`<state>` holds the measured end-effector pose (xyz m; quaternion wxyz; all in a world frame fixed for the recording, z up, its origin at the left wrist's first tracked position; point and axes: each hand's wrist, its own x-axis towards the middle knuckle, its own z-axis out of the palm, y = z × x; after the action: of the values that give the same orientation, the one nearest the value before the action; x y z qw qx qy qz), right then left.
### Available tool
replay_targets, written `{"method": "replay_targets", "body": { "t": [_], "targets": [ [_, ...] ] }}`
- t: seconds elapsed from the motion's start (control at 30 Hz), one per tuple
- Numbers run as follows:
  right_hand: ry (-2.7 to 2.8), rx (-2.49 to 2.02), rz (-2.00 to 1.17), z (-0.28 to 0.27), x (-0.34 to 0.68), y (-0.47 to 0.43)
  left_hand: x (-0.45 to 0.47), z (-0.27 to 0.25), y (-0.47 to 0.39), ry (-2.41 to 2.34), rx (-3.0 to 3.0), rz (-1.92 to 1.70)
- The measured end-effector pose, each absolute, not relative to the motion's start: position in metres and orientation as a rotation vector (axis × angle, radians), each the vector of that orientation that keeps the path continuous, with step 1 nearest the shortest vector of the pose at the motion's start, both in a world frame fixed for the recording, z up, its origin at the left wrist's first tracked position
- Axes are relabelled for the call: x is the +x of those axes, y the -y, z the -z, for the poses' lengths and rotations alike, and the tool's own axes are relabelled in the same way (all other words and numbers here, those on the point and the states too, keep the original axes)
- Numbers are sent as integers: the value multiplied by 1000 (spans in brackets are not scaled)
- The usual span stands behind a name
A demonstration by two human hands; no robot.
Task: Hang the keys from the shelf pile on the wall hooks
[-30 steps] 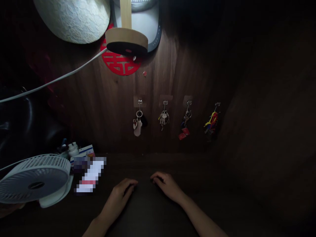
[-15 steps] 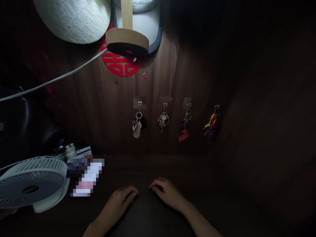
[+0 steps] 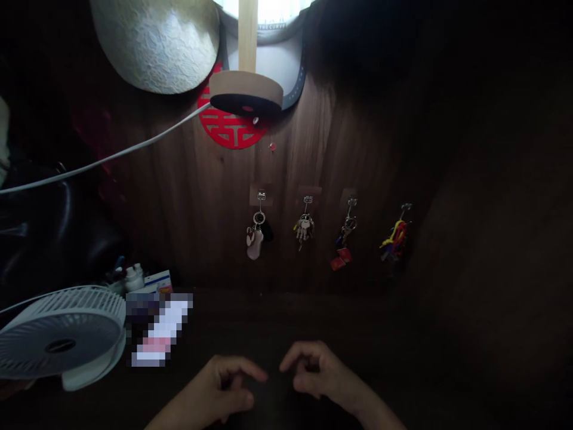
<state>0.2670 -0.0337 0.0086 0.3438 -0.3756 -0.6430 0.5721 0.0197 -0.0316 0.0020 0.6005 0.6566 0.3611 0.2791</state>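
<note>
Low in the head view, my left hand (image 3: 228,385) reaches in with its index finger stretched and its thumb apart. Nothing shows between those fingers. Facing it, my right hand (image 3: 311,370) has its index finger bent toward the left one, thumb separate, and it holds nothing that I can see. A small gap lies between the two index fingertips. Both hands are over the dark wooden surface (image 3: 273,316), and whether they touch it is hard to tell in the dim light.
A white fan (image 3: 62,340) stands at the left, beside a blurred white and pink item (image 3: 165,328) and small white bottles (image 3: 134,278). Several key bunches (image 3: 305,227) hang from wall hooks. Above are a wooden lamp (image 3: 246,89), its white cable (image 3: 143,143) and hats (image 3: 165,48).
Both hands have spread their thumbs and index fingers; before, they were curled with fingers close together. The whole view has shifted, so the wall things appear lower and further right.
</note>
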Motion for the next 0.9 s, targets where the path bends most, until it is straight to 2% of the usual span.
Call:
{"method": "replay_targets", "body": {
  "t": [0.13, 0.23, 0.37, 0.7, 0.8, 0.9],
  "targets": [
    [1317, -497, -1465, -31, 280, 41, 2, -14, 44, -342, 1158, -1067],
    [1259, -400, -1380, -48, 285, 38, -6, -24, 42, -235, 1060, -1231],
    [1122, -515, -1178, -60, 278, 28, -1, -40, 33, -249, 866, -1378],
    [1183, -502, -1268, -64, 274, 18, 5, -39, 22, -333, 913, -1433],
    [1231, -495, -1275, -72, 272, 9, 5, -54, 13, -338, 921, -1441],
    [1375, -654, -1167, -85, 267, -5, 10, -78, -10, -582, 966, -1457]
  ]
}}
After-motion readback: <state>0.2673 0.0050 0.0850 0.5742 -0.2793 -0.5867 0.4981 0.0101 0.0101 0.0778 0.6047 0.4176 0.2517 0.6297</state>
